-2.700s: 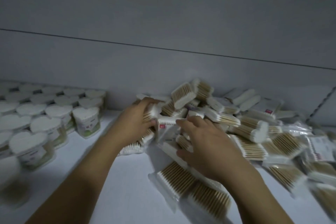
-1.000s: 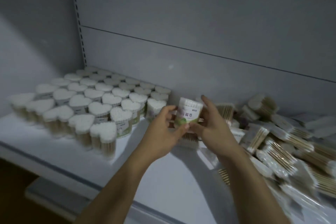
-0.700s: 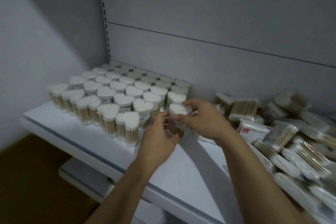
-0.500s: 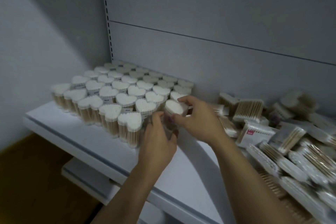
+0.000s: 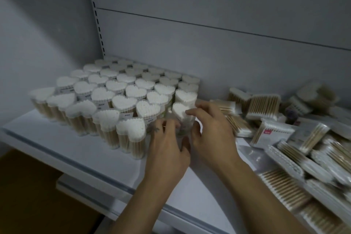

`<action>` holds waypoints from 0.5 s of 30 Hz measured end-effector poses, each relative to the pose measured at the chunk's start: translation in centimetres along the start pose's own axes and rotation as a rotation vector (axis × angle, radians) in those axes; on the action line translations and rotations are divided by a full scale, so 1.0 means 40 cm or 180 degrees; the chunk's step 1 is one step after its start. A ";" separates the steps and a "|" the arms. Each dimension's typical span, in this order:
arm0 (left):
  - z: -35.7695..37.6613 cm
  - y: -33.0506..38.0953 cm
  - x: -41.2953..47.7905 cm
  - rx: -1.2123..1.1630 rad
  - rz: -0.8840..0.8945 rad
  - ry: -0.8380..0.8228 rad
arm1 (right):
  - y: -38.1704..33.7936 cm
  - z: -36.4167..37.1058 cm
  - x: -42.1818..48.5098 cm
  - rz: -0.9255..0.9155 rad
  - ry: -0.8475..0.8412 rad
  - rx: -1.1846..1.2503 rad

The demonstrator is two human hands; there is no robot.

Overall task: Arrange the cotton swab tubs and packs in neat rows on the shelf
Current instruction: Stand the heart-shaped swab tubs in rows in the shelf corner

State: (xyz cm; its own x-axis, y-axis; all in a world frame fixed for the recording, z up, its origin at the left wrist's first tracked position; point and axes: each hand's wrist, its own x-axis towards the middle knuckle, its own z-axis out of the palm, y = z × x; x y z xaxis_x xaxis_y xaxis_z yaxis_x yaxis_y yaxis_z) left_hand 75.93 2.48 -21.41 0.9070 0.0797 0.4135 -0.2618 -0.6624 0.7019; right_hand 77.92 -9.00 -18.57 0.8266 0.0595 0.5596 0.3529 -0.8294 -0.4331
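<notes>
Left hand (image 5: 167, 150) and right hand (image 5: 212, 138) bare, forearms (image 5: 256, 186) uncovered. Small dark sprig-shaped tattoo (image 5: 156, 129) on the left hand's back, just behind the fingers (image 5: 171, 122).

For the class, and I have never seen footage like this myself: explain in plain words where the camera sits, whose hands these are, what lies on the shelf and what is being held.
There is no machine here. A person works with two bare hands, and the single camera sits on their head, looking forward and down. That is why both forearms reach in from the bottom of the picture. The left hand and the right hand hold one clear heart-shaped tub of cotton swabs upright between them. It is at the right edge of a block of like tubs that stand in rows on the white shelf. To the right lies a loose heap of flat clear packs of wooden-stick swabs, not yet sorted. Behind everything is a grey back panel.
</notes>
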 end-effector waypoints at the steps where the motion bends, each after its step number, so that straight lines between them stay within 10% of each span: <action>1: -0.002 0.001 0.001 -0.0037 -0.0007 -0.0013 | -0.001 0.002 0.000 0.0050 -0.0080 -0.0023; 15: -0.011 0.008 0.003 -0.0159 0.0051 -0.0463 | -0.020 -0.009 0.000 0.0096 -0.0752 -0.0211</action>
State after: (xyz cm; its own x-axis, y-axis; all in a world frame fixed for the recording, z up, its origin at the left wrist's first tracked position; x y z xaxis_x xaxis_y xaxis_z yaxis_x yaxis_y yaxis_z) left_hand 75.79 2.60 -20.87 0.9399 -0.0418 0.3389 -0.2894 -0.6245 0.7254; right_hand 77.48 -8.53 -17.97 0.9187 0.1560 0.3629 0.3034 -0.8669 -0.3955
